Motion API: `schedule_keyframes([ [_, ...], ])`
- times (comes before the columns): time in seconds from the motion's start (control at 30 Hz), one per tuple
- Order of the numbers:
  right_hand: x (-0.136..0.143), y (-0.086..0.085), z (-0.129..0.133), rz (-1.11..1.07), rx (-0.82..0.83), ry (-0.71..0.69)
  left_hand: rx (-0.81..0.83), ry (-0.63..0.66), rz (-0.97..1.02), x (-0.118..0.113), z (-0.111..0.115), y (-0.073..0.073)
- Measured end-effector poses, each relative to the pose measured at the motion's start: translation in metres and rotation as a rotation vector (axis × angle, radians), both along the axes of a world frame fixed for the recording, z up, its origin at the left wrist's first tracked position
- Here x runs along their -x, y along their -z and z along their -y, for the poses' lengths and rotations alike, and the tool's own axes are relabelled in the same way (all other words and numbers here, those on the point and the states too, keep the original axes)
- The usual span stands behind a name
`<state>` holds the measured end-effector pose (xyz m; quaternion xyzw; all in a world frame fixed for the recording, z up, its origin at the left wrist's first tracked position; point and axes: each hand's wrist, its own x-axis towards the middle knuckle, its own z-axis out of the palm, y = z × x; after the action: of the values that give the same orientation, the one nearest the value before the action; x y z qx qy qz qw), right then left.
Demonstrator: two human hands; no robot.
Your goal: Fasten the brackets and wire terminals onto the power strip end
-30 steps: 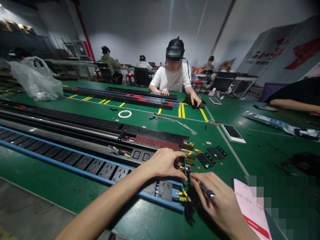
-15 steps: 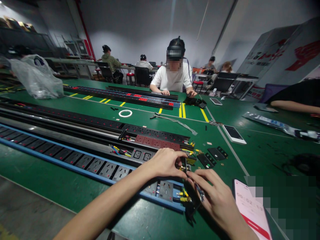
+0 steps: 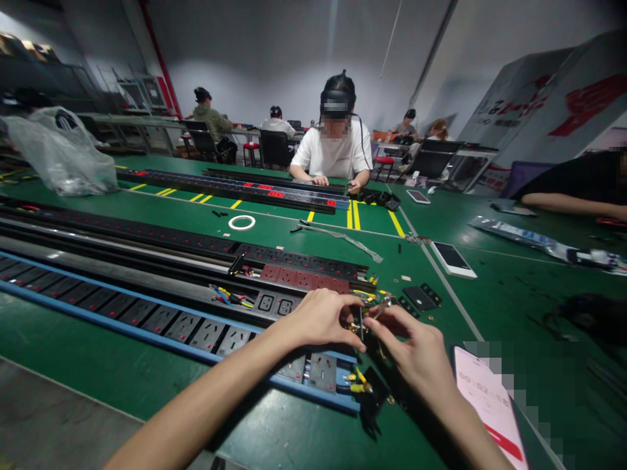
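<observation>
Head view: your left hand [image 3: 326, 318] pinches dark plate [image 3: 362, 324], right hand [image 3: 417, 343] metallic piece [image 3: 386, 304]. Six-o'clock wires [image 3: 358, 388] uncovered: likely part-done.

A thin dark plate [image 3: 362, 324] stands upright between left fingers [image 3: 353, 339].

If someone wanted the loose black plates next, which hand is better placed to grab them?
Probably the right hand: the black plates lie just beyond it. The left hand is farther away and pinches a dark part. The right also seems to hold something shiny.
</observation>
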<state>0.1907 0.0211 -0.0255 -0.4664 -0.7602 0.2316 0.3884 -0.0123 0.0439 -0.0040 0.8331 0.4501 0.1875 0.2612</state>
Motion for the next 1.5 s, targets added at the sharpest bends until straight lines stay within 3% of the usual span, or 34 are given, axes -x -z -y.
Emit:
schedule_keyframes([
  [0.43,0.014,0.006,-0.029,-0.404,0.494,0.095,0.092,-0.027,0.054,0.001,0.001,-0.003],
  [0.83,0.017,0.007,-0.037,-0.504,0.628,0.133,0.081,-0.009,0.035,0.001,0.001,-0.008],
  [1.1,0.018,0.011,-0.038,-0.433,0.583,0.179,0.06,0.017,0.02,0.002,0.001,-0.006],
  [1.37,0.011,0.008,0.003,-0.299,0.166,0.129,0.048,0.004,0.024,0.002,0.002,-0.007],
  [1.5,0.01,0.009,0.008,-0.341,0.125,0.179,0.047,-0.003,0.023,0.002,0.001,-0.005],
])
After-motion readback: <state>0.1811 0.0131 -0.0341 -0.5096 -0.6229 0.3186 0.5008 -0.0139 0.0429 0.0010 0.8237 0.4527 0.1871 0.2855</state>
